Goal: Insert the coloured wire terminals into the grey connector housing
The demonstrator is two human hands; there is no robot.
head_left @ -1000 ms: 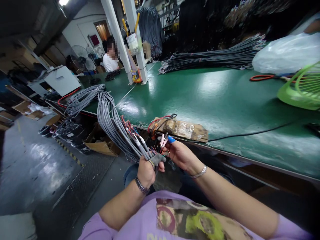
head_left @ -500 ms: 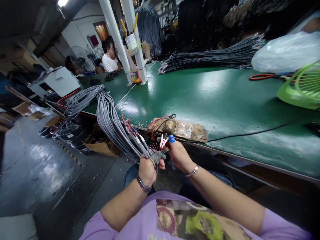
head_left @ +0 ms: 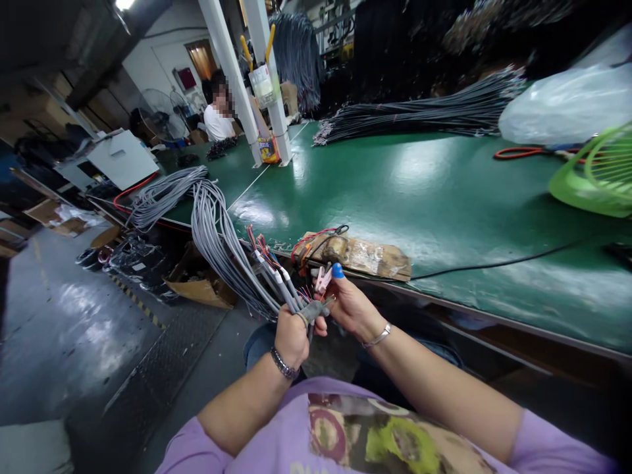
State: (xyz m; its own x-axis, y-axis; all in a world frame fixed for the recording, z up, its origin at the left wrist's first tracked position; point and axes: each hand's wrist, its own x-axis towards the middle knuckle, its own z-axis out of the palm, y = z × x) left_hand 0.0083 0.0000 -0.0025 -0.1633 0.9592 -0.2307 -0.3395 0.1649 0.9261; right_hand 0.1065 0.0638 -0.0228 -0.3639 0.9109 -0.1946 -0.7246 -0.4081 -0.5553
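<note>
My left hand (head_left: pixel 292 337) is closed around the ends of several grey cables (head_left: pixel 290 289), with a grey covering on a finger. Thin coloured wires fan out of the gripped ends. Close beside it, my right hand (head_left: pixel 353 306), with a blue cover (head_left: pixel 338 270) on the thumb, pinches a small pink clip (head_left: pixel 322 280) at the wire tips. Whether a wire sits between the clip's jaws is too small to tell. Just behind the clip, a worn wooden block (head_left: pixel 365 258) wrapped in clear tape lies along the table edge, with red and black leads on it.
The grey cable bundle (head_left: pixel 210 214) drapes over the edge of the green table (head_left: pixel 345 184). Black cables (head_left: pixel 419 108) lie at the back. A plastic bag (head_left: pixel 567 105) and green basket (head_left: pixel 592 187) stand at right. A white post (head_left: pixel 271 99) rises from the table; beyond it sits a person (head_left: pixel 217 118).
The pink clip has tilted and its arms look closer together under my right thumb. The cable ends in my left hand have shifted slightly to the right.
</note>
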